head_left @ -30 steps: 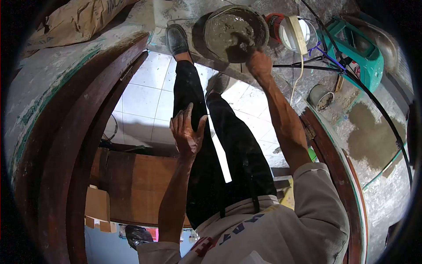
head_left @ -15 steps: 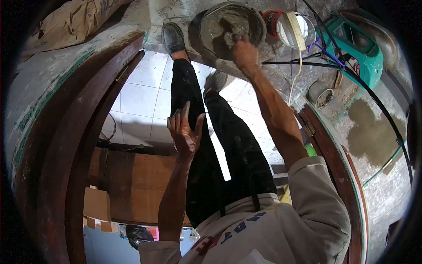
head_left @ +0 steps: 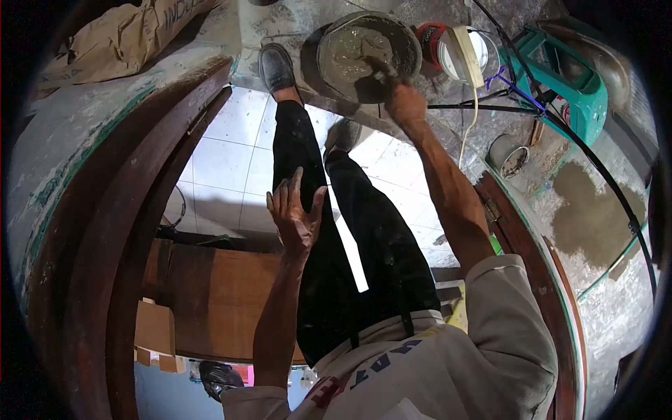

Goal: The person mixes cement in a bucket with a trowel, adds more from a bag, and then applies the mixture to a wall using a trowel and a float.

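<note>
The mortar pan [head_left: 367, 49] is sitting on the rough grey floor, just beyond the person's shoes and filled with wet grey mix. The right hand [head_left: 404, 103] is reaching into its near rim, closed around a tool whose shape cannot be made out. The left hand [head_left: 294, 210] is hovering open, fingers spread, holding nothing. A white bucket [head_left: 465, 49] is standing just beside the pan, and a green case [head_left: 570, 77] is lying farther off.

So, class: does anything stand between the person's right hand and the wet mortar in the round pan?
Nothing visible does: the right hand is at the mortar pan's near rim, reaching into the mortar.
</note>
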Available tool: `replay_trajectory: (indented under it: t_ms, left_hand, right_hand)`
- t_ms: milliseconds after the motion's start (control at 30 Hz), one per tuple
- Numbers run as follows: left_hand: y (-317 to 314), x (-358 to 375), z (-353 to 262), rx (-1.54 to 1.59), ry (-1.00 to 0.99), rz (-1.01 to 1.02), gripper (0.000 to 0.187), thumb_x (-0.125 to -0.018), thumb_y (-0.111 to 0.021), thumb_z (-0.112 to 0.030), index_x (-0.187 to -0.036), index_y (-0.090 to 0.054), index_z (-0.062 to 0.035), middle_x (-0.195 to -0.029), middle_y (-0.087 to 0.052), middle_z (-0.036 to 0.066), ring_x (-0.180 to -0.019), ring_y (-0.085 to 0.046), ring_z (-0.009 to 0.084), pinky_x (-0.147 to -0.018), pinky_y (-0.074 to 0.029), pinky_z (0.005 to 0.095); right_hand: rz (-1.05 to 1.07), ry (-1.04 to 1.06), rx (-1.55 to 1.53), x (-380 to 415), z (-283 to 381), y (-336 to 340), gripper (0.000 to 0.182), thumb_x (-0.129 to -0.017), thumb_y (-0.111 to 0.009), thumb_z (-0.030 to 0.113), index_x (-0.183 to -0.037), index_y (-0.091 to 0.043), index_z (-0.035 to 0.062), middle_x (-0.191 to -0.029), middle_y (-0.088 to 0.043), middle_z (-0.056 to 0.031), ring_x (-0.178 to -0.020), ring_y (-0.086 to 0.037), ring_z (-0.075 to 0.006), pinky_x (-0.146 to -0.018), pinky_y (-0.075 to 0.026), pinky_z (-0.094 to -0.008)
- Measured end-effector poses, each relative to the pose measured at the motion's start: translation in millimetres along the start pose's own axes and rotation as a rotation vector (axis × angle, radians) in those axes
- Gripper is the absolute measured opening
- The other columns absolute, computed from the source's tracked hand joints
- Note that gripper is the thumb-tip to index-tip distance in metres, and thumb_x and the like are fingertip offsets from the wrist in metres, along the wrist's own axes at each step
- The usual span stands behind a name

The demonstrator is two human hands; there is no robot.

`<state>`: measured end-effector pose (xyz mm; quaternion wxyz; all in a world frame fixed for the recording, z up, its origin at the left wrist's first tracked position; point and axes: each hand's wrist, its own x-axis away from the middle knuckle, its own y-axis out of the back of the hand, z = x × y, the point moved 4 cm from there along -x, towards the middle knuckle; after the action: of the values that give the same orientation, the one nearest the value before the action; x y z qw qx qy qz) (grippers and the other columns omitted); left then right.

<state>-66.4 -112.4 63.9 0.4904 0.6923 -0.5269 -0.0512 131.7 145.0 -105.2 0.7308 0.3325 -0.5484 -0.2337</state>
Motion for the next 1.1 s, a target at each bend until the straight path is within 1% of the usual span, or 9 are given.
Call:
replay_trajectory:
  t_ms: [200,300,433,533,667,700,833,933,1100]
  left_hand:
    - [-2,2,-2,-0.019,0.033,0.038,0.061,-0.099,-0.071,-0.046,-0.141,-0.062,-0.0023,-0.126,-0.069,0.020,-0.124,-0.061,0.0395,-0.116,-0.032,0.0628]
    - [-2,0,-1,-0.016,0.024,0.018,0.061,-0.100,-0.070,-0.046,-0.141,-0.062,-0.0021,-0.127,-0.069,0.020,-0.125,-0.061,0.0392,-0.116,-0.031,0.0634]
    - [-7,-2,3,-0.008,0.023,0.041,0.063,-0.100,-0.069,-0.048,-0.141,-0.062,-0.0015,-0.128,-0.069,0.021,-0.124,-0.062,0.0383,-0.116,-0.031,0.0633]
    - [-4,-3,0,-0.026,0.054,0.064,0.063,-0.101,-0.068,-0.050,-0.141,-0.062,-0.0007,-0.128,-0.068,0.022,-0.123,-0.062,0.0381,-0.115,-0.032,0.0623]
    - [0,-4,-1,-0.026,0.040,0.030,0.064,-0.101,-0.067,-0.050,-0.140,-0.062,-0.0001,-0.127,-0.068,0.022,-0.122,-0.062,0.0375,-0.115,-0.031,0.0610]
    - [-3,-5,0,-0.017,0.046,0.046,0.064,-0.100,-0.067,-0.050,-0.140,-0.062,-0.0005,-0.126,-0.068,0.021,-0.123,-0.062,0.0375,-0.115,-0.031,0.0610]
    - [-4,-3,-1,-0.053,0.052,0.065,0.064,-0.100,-0.068,-0.050,-0.141,-0.061,-0.0017,-0.126,-0.068,0.021,-0.125,-0.061,0.0377,-0.117,-0.030,0.0613]
    - [-1,-5,-1,0.021,0.072,0.078,0.065,-0.100,-0.068,-0.051,-0.142,-0.060,-0.0020,-0.127,-0.068,0.021,-0.126,-0.060,0.0382,-0.117,-0.028,0.0632]
    - [-8,-5,2,-0.024,0.064,0.070,0.065,-0.100,-0.067,-0.051,-0.143,-0.059,-0.0035,-0.128,-0.068,0.020,-0.127,-0.060,0.0377,-0.118,-0.026,0.0657]
  right_hand:
    - [-0.051,0.028,0.049,-10,35,-23,0.031,-0.097,-0.052,0.020,-0.123,-0.068,0.0147,-0.118,-0.065,-0.0262,-0.097,-0.072,-0.0480,-0.081,-0.059,-0.0588]
    - [-0.008,0.059,0.062,6,16,-8,0.034,-0.089,-0.065,0.016,-0.121,-0.066,0.0037,-0.132,-0.062,-0.0261,-0.094,-0.074,-0.0441,-0.078,-0.062,-0.0526]
    - [-0.040,-0.005,0.030,-34,14,-5,0.041,-0.094,-0.056,0.015,-0.134,-0.060,0.0135,-0.125,-0.061,-0.0254,-0.094,-0.071,-0.0499,-0.081,-0.059,-0.0597]
    - [-0.092,0.063,0.029,-4,48,-12,0.037,-0.094,-0.056,0.016,-0.130,-0.065,0.0147,-0.120,-0.064,-0.0254,-0.094,-0.072,-0.0484,-0.081,-0.059,-0.0593]
    - [-0.013,-0.013,0.004,-1,2,0,0.033,-0.095,-0.054,0.018,-0.126,-0.068,0.0184,-0.122,-0.063,-0.0242,-0.094,-0.072,-0.0465,-0.080,-0.060,-0.0581]
    - [-0.072,-0.017,-0.012,-9,1,9,0.035,-0.094,-0.060,0.018,-0.127,-0.065,0.0092,-0.127,-0.062,-0.0229,-0.092,-0.074,-0.0446,-0.081,-0.061,-0.0552]
    - [-0.046,0.013,0.062,-36,38,-17,0.035,-0.093,-0.059,0.016,-0.126,-0.067,0.0084,-0.127,-0.061,-0.0246,-0.094,-0.074,-0.0442,-0.080,-0.060,-0.0558]
    - [-0.091,0.085,0.043,0,28,-19,0.034,-0.094,-0.057,0.019,-0.127,-0.066,0.0131,-0.124,-0.063,-0.0237,-0.098,-0.072,-0.0472,-0.081,-0.060,-0.0574]
    - [-0.047,-0.027,-0.015,-35,7,-3,0.044,-0.092,-0.058,0.014,-0.136,-0.058,0.0125,-0.131,-0.059,-0.0263,-0.095,-0.071,-0.0493,-0.080,-0.059,-0.0587]
